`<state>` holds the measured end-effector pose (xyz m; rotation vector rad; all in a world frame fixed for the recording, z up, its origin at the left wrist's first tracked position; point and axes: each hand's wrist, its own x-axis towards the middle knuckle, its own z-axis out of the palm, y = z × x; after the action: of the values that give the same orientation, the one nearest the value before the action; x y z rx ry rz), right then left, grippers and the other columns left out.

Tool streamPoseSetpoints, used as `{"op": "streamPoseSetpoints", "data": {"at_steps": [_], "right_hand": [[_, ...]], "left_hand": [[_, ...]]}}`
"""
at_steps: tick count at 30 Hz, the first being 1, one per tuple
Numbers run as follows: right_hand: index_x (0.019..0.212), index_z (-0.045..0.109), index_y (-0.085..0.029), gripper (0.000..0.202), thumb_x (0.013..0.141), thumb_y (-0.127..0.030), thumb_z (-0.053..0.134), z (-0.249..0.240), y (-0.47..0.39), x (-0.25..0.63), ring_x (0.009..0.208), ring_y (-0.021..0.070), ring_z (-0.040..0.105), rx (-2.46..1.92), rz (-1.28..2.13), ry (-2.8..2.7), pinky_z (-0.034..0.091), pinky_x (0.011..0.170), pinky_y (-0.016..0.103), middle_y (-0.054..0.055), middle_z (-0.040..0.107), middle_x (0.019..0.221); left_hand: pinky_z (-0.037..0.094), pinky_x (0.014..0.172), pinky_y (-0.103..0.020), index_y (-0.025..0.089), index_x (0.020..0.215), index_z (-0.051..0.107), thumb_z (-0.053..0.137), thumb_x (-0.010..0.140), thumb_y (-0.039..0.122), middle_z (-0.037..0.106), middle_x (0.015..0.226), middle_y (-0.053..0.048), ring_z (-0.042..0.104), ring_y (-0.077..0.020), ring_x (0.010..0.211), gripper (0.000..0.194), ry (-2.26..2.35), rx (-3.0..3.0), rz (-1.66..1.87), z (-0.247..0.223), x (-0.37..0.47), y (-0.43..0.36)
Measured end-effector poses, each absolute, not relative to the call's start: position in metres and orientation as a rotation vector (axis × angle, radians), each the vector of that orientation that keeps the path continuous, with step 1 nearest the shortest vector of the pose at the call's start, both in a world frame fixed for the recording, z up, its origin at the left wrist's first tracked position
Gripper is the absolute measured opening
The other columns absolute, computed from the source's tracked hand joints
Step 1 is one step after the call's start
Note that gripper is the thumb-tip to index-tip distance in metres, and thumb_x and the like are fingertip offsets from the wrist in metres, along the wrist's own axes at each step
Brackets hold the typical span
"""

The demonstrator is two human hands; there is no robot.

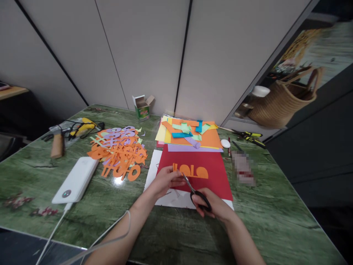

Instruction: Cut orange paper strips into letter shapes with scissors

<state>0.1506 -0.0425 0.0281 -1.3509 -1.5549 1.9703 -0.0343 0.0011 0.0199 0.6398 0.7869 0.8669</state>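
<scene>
My left hand (171, 177) pinches the left end of an orange paper strip (202, 172) with rounded and narrow shapes along its upper edge. In my right hand (206, 203) is a pair of scissors (190, 186) with black handles, fingers wrapped round the loops. The blade tips are at the strip, close to my left fingertips; whether the blades are apart is too small to tell. Beneath both hands lies a red sheet (217, 184) on top of a white sheet (151, 176).
Left of the sheets is a pile of orange, purple and green paper cutouts (121, 151), beside a white power bank (75, 179) with a cable. Coloured sheets and scraps (190, 134) lie behind. A small green box (142, 110), pliers (249, 137) and a wooden-handled tool (57, 145) surround them.
</scene>
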Motion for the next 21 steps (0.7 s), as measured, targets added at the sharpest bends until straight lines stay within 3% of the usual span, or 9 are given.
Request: {"op": "streamPoseSetpoints", "data": {"at_steps": [21], "right_hand": [[0.048, 0.045, -0.015, 0.044, 0.076, -0.049, 0.046, 0.0226, -0.0404, 0.1471, 0.031, 0.0039, 0.026, -1.417, 1.845, -1.628, 0.013, 0.033, 0.019, -0.006, 0.037, 0.036]], "left_hand": [[0.05, 0.064, -0.031, 0.011, 0.074, 0.058, 0.066, 0.061, 0.03, 0.063, 0.071, -0.007, 0.061, -0.016, 0.063, 0.025, 0.966, 0.828, 0.986, 0.0197, -0.0305, 0.0016]]}}
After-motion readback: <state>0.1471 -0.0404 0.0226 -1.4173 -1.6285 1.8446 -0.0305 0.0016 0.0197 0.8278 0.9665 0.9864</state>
